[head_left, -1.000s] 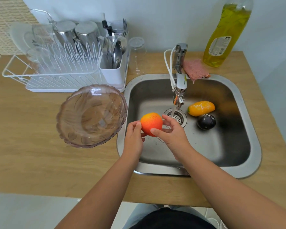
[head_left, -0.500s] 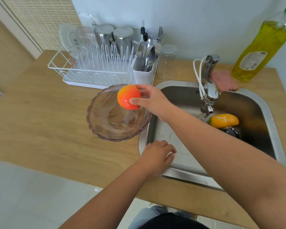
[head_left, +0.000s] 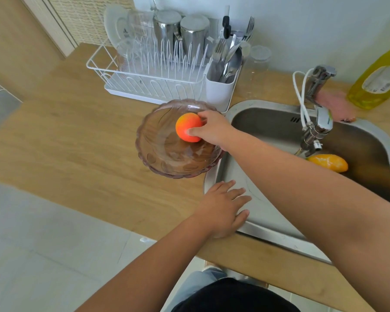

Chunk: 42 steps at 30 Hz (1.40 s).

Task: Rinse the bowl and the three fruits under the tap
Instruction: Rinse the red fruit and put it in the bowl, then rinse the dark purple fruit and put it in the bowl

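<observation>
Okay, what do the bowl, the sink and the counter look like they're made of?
Bowl: tinted see-through glass or plastic, glossy; the counter shows through it.
Sink: brushed stainless steel, with soft grey reflections.
Counter: matte light wood or wood-look laminate, with visible grain.

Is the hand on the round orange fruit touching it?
Touching. The head view shows the right hand gripping the orange fruit over the glass bowl, thumb and fingers pressed on its skin with no gap.

Two bare forearms, no sleeves, watch or rings showing on the left hand (head_left: 221,210) or right hand (head_left: 213,129). Below, a black top and light blue-grey trousers.
</observation>
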### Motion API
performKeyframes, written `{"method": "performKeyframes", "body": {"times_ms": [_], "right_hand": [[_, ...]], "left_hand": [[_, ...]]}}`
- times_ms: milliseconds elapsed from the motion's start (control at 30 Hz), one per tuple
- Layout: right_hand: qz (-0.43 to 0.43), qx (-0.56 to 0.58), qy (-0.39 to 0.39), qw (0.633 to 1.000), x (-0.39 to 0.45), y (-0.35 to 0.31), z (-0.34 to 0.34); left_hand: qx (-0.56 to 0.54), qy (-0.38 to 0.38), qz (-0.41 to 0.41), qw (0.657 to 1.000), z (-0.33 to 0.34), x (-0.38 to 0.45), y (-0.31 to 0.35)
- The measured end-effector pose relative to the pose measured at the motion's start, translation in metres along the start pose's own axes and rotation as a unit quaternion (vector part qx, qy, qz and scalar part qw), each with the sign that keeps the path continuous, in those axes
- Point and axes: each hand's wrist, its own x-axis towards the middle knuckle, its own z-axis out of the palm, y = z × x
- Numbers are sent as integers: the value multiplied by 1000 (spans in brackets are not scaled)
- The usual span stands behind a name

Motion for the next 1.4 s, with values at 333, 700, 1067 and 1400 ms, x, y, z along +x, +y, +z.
{"method": "performKeyframes", "body": {"times_ms": [333,700,1067,1400], "right_hand": [[-13,50,-2,999,-59,0,-36],[156,211,212,941,-205,155,-84],[348,130,336,866,-199,262,-124],[372,159,310,860,-164,290,-120]], "left_hand": [[9,-8,5,1000,0,0,0],[-60,-69,42,995,-3,70,45],[-486,-191,-273,808,43,190,74],[-538,-63,-342,768,39,224,65]]}}
